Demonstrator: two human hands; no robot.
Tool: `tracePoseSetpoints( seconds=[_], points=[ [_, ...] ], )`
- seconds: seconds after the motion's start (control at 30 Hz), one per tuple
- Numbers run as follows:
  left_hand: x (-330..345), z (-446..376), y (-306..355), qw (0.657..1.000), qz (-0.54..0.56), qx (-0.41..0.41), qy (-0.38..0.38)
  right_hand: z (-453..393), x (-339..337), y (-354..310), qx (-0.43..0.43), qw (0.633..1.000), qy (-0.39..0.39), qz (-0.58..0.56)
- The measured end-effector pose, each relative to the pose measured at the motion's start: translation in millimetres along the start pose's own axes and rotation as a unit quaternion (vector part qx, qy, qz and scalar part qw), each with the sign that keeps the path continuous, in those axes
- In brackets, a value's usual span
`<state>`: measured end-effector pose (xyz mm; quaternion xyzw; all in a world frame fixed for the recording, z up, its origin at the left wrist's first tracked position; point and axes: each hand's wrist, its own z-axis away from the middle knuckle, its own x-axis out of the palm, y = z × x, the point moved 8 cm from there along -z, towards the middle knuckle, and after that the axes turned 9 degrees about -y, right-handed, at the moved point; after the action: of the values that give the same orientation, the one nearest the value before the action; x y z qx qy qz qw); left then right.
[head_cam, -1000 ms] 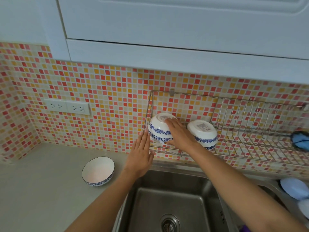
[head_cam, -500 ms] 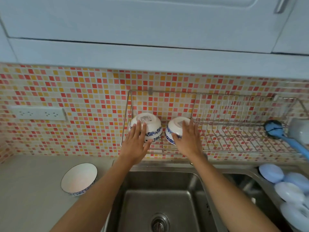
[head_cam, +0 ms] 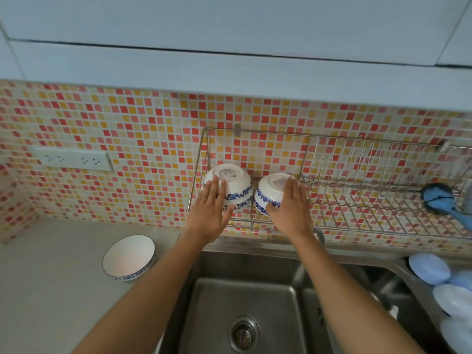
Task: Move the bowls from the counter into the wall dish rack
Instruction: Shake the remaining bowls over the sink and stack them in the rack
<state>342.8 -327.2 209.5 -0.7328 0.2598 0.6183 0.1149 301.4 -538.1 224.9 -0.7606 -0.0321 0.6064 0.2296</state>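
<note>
Currently at the adjusting stage: two of three bowls racked, one left on the counter.

Stainless sink (head_cam: pixel 245 302): near centre, directly under both forearms.

Grey counter (head_cam: pixel 51 277): left of sink, carrying the remaining bowl.

Wall dish rack (head_cam: pixel 357 200): wire, hung on the mosaic tile wall above the sink's far edge. Left section holds both racked bowls; right section with upright wires holds no bowls; blue brush (head_cam: pixel 438 198) hooked at far right.

Left hand (head_cam: pixel 208 213): flat, fingers extended and together, palm laid over the near side of the left racked bowl (head_cam: pixel 235 185). No curl around the bowl; open-palmed contact, probably to press or steady it against the wires.

Right hand (head_cam: pixel 290 208): same posture, spread flat over the right racked bowl (head_cam: pixel 265 192). Resting on, not gripping.

Racked bowls: white ceramic with a blue floral band near the rim. Inverted and tipped, foot rings facing up and outward, presumably for draining. Set side by side, touching or nearly so; exact contact not discernible.

Counter bowl (head_cam: pixel 129 256): upright, left of sink, well apart from both hands. White interior, thin dark rim line, blue pattern visible on the near outer wall. Apparently matching the racked pair.

Next step, as judged: release both bowls, reach left and near for the counter bowl.
</note>
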Motion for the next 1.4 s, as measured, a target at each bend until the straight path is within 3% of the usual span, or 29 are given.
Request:
tracePoseSetpoints(
  seconds=[0.13,0.27,0.33,0.43,0.5,0.57,0.63,0.73,0.83,1.0,1.1,1.23,1.4],
  points=[
    [1.3,20.7,-2.2,1.0,-0.004,-0.028,0.005,1.1,-2.9,-1.0,-0.016,1.0,0.023,0.0],
    [9.1,73.8,-20.0,1.0,-0.002,0.002,0.013,10.7,-9.1,-10.5,-0.037,0.997,0.041,-0.046],
    [17.2,99.5,-50.5,1.0,-0.001,-0.014,0.001,26.5,-14.8,-25.4,-0.062,0.988,0.101,-0.103],
    [28.0,129.9,-118.3,0.994,0.023,-0.104,-0.035,78.3,-6.1,-79.0,-0.154,0.95,0.196,-0.187],
    [33.1,147.1,-166.1,0.984,0.03,-0.169,-0.051,115.7,23.1,-131.3,-0.229,0.932,0.182,-0.216],
    [33.5,161.5,-206.8,0.975,0.045,-0.212,-0.052,137.3,69.0,-178.3,-0.25,0.934,0.095,-0.238],
    [36.7,174.5,-239.8,0.966,0.075,-0.241,-0.054,143.2,124.1,-212.6,-0.199,0.944,-0.024,-0.262],
    [48.7,189.7,-278.9,0.947,0.151,-0.28,-0.055,135.3,217.1,-234.0,-0.04,0.934,-0.206,-0.288],
    [64.6,203.7,-306.0,0.918,0.245,-0.308,-0.05,122.2,293.8,-237.3,0.103,0.901,-0.292,-0.303],
    [91.5,225.1,-334.9,0.899,0.295,-0.317,-0.065,113.6,379.4,-239.9,0.272,0.824,-0.346,-0.357],
    [104.8,242.1,-350.0,0.89,0.305,-0.331,-0.079,117.0,410.3,-245.6,0.324,0.762,-0.356,-0.434],
    [113.2,253.1,-364.4,0.881,0.311,-0.342,-0.102,118.3,412.7,-248.1,0.316,0.762,-0.32,-0.466],
    [108.9,229.9,-360.4,0.876,0.341,-0.325,-0.101,141.8,392.0,-239.3,0.309,0.762,-0.343,-0.455]
  ],
)
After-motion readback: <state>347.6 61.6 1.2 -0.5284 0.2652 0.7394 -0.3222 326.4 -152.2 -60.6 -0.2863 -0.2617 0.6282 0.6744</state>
